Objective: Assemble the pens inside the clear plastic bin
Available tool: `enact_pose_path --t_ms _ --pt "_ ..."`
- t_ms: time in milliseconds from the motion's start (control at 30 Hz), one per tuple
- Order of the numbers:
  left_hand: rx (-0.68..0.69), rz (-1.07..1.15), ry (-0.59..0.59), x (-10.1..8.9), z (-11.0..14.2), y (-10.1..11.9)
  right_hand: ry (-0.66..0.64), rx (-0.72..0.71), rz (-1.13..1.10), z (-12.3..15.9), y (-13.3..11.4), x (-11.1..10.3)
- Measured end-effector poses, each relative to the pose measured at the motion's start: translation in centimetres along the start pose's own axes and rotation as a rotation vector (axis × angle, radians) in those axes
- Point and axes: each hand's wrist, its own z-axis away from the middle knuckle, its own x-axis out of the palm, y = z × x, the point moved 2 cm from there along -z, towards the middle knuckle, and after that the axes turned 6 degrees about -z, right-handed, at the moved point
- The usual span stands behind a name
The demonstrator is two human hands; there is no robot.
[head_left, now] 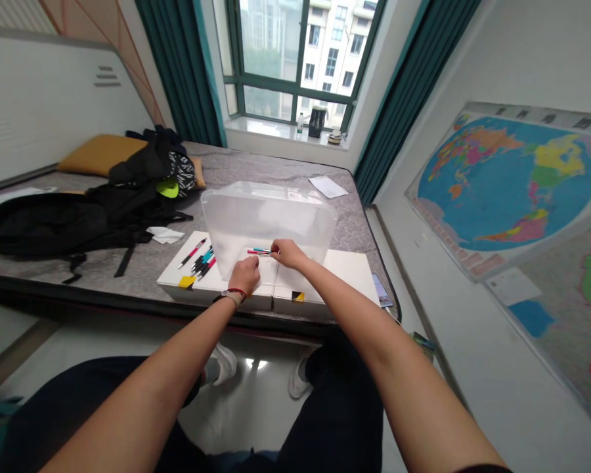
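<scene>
Red and blue pens [257,252] pinched in right hand [287,253]; probably light, stiff, slick, best gripped mid-barrel. Near those fingers, curled left hand [246,273], grip unclear.

Wall map [502,187], probably a kettle [317,123].

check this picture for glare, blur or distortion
Head view: the window is brightest, and glare spots the floor between the shoes; head view: wide-angle stretch seems to skew the wall map; head view: pens at the right hand lack fine detail.
</scene>
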Motion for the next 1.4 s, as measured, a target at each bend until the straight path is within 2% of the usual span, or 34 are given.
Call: enact_pose_path --t_ms 200,433,567,767,900,967,1033,1133,1200,1267,1333,1400 --pt "-0.009 0.001 -0.017 -0.3 0.0 0.0 -0.060 0.009 0.196 -2.4 -1.1 2.1" --pt "-0.028 0.027 -0.013 0.1 0.0 -0.1 -0.019 0.000 0.364 -4.5 -3.4 4.6" --pt "-0.049 0.056 -0.017 0.3 0.0 -0.3 -0.018 0.010 0.416 -4.9 -3.6 5.0" --pt "-0.055 0.077 0.000 0.6 -0.1 -0.5 -0.024 -0.049 0.495 -4.6 -3.8 5.5" --pt "-0.062 0.070 0.011 0.7 0.0 -0.5 -0.038 -0.048 0.450 -4.8 -4.1 5.4" --pt "-0.052 0.071 0.013 0.6 0.0 -0.5 0.012 0.004 0.340 -4.8 -3.9 4.8" --pt "-0.050 0.078 0.019 0.3 0.0 -0.4 0.135 0.093 0.133 -4.5 -3.4 4.1" --pt "-0.052 0.127 0.053 -0.2 0.2 -0.2 0.317 0.236 -0.385 -3.0 -2.1 3.7" --pt "-0.042 0.177 0.085 -0.4 0.3 -0.1 0.399 0.320 -0.796 -1.6 -1.2 4.2" --pt "-0.027 0.217 0.116 -0.6 0.4 0.1 0.444 0.338 -1.098 -0.2 -0.4 5.2" --pt "-0.018 0.231 0.146 -0.7 0.4 0.2 0.470 0.342 -1.255 0.9 0.3 6.3" --pt "-0.011 0.228 0.163 -0.7 0.4 0.3 0.487 0.338 -1.321 1.6 0.8 7.2"
